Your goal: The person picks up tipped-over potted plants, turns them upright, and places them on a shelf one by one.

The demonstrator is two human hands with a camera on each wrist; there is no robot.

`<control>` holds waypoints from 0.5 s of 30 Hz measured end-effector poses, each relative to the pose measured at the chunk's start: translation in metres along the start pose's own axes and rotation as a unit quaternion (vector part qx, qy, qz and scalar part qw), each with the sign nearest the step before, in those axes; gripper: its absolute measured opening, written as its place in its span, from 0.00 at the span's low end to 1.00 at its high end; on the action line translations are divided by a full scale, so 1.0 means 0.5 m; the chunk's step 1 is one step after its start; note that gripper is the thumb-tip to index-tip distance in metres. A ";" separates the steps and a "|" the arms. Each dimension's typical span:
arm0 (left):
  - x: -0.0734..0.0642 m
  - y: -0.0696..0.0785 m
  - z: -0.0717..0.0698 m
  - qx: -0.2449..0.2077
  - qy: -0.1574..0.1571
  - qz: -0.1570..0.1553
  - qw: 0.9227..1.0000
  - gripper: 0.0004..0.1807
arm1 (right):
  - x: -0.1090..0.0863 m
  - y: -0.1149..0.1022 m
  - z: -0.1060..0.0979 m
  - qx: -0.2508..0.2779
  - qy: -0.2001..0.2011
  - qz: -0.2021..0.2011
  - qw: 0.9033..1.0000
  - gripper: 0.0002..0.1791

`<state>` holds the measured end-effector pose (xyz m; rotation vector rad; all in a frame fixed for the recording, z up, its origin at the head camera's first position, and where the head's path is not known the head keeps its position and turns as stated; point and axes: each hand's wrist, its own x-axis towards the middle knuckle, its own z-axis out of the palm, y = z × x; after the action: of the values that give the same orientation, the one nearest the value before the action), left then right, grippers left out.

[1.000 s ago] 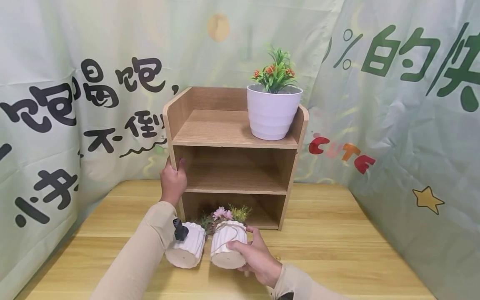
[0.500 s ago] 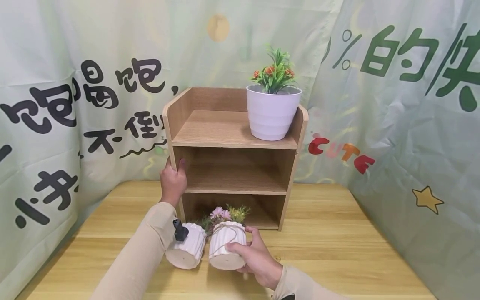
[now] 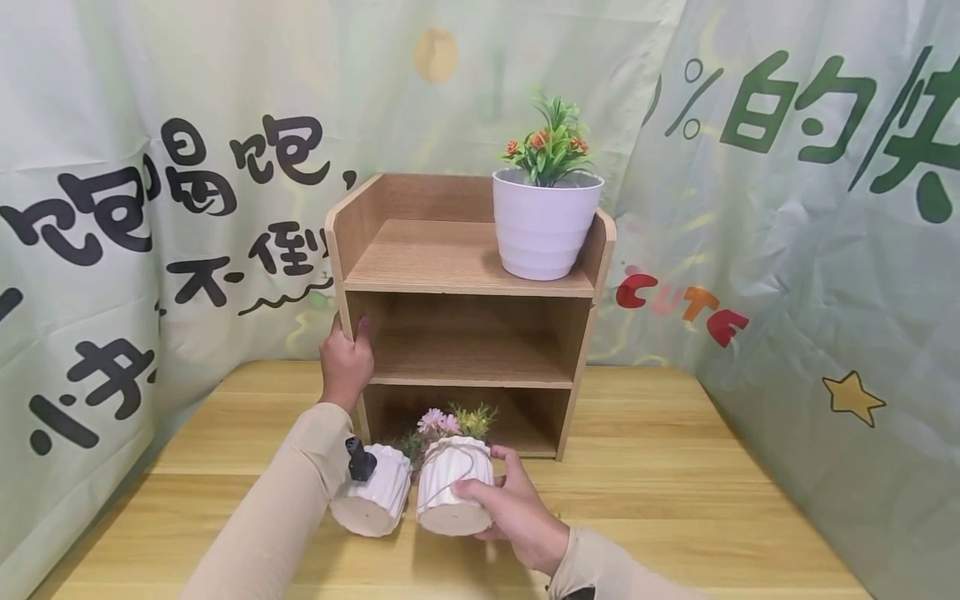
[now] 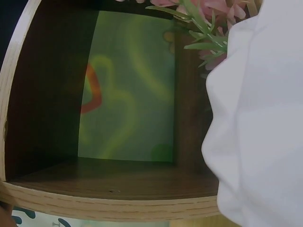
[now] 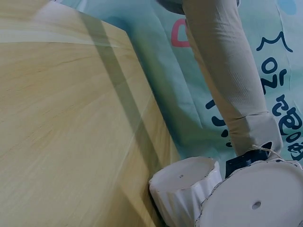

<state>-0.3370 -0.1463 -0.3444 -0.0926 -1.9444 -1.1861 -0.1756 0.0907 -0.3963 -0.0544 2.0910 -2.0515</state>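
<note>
My left hand [image 3: 347, 363] grips the left side panel of a three-tier wooden shelf [image 3: 472, 295], thumb on the inner side and fingers outside. My right hand [image 3: 519, 510] holds a white fluted flowerpot [image 3: 455, 487] by its right side. This pot leans away from me with its base showing, twine round it and pink and yellow-green flowers on top. A second white fluted pot [image 3: 372, 492] tilts likewise beside it, partly behind my left wrist camera; what supports it is unclear. White scalloped pot wall [image 4: 260, 118] fills the right of the left wrist view.
On the shelf's top tier, at the right, stands a larger white pot [image 3: 546, 229] with an orange-flowered plant. The shelf rests on a wooden table [image 3: 660, 508]. Printed curtains [image 3: 795, 275] hang behind and at both sides.
The pot in my right hand has shifted slightly left, and its flowers sit a little higher. My left hand stays in place on the shelf panel.
</note>
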 end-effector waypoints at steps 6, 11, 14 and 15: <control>0.001 -0.001 0.001 0.001 0.003 0.002 1.000 0.20 | -0.003 -0.012 -0.002 0.010 -0.006 -0.007 1.000 0.44; 0.001 -0.003 0.001 -0.004 0.005 0.009 1.000 0.20 | -0.003 -0.021 -0.004 0.018 -0.010 -0.014 1.000 0.44; 0.000 -0.004 0.001 -0.005 0.008 0.016 1.000 0.20 | -0.003 -0.024 -0.005 0.020 -0.013 -0.019 1.000 0.44; -0.001 -0.003 0.001 -0.006 0.008 0.017 1.000 0.20 | -0.003 -0.025 -0.005 0.021 -0.013 -0.019 1.000 0.44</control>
<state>-0.3379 -0.1466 -0.3458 -0.1215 -1.9146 -1.1734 -0.1760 0.0929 -0.3837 -0.1132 2.0456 -2.1050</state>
